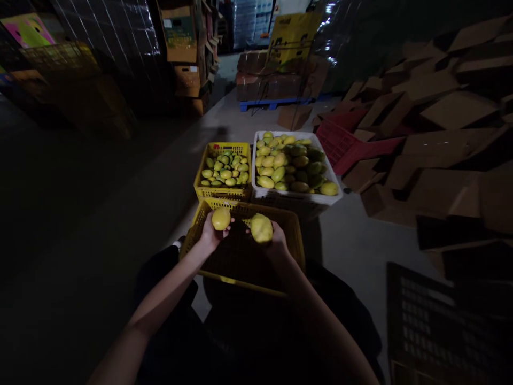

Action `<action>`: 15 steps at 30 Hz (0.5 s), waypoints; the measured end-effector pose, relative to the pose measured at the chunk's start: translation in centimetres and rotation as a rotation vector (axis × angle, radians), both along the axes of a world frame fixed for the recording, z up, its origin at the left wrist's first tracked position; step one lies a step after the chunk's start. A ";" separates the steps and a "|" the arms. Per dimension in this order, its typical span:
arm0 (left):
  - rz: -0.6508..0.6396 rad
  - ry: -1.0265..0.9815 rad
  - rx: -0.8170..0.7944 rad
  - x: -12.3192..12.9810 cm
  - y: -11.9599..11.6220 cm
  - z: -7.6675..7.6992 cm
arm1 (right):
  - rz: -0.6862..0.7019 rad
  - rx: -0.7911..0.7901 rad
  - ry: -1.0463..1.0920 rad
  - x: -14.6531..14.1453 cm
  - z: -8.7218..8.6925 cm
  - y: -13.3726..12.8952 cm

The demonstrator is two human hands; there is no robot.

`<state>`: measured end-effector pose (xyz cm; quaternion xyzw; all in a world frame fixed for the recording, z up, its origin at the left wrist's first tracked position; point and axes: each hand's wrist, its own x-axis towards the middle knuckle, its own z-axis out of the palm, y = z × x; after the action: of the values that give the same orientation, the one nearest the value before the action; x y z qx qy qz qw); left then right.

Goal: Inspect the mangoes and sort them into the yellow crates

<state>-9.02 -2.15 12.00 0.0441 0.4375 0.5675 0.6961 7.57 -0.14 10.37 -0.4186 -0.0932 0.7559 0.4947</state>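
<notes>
My left hand point(209, 231) is closed around a yellow lemon point(220, 218), held above the back left part of a yellow plastic crate point(236, 283). To its right, my right hand point(279, 239) grips a larger, bumpy yellow-green lemon point(262, 229) over the same crate. The two fruits are apart. Shadow hides much of the crate's inside. Just behind stands a smaller-looking yellow crate point(222, 193) with several green and yellow lemons point(226, 174). Beside it, a white crate point(296, 198) is heaped with yellow and green fruit point(279, 159).
Cardboard boxes point(436, 149) lie piled on the right, around a red crate point(344, 139). A dark slatted crate point(417, 315) is at lower right. Further back, boxes stand on a blue pallet point(272, 103), and stacked cartons point(187, 80) rise to its left.
</notes>
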 end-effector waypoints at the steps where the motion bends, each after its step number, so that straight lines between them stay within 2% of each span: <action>1: -0.008 0.019 0.009 0.2 0.0 -0.3 | -0.036 -0.032 -0.005 -0.1 0.1 0.1; 5: -0.080 0.078 -0.009 0.9 0.1 -0.8 | -0.079 -0.049 -0.002 -0.5 1.1 -0.1; 9: -0.100 0.111 -0.052 1.2 0.0 -0.4 | -0.056 -0.047 -0.026 -0.4 1.7 -0.4; 15: -0.149 0.106 -0.070 1.5 -0.1 -0.4 | -0.018 -0.010 -0.044 -0.2 0.6 -0.4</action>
<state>-7.54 -2.22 11.61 0.0824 0.4888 0.4954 0.7133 7.39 -0.57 10.99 -0.4384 -0.0964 0.7425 0.4972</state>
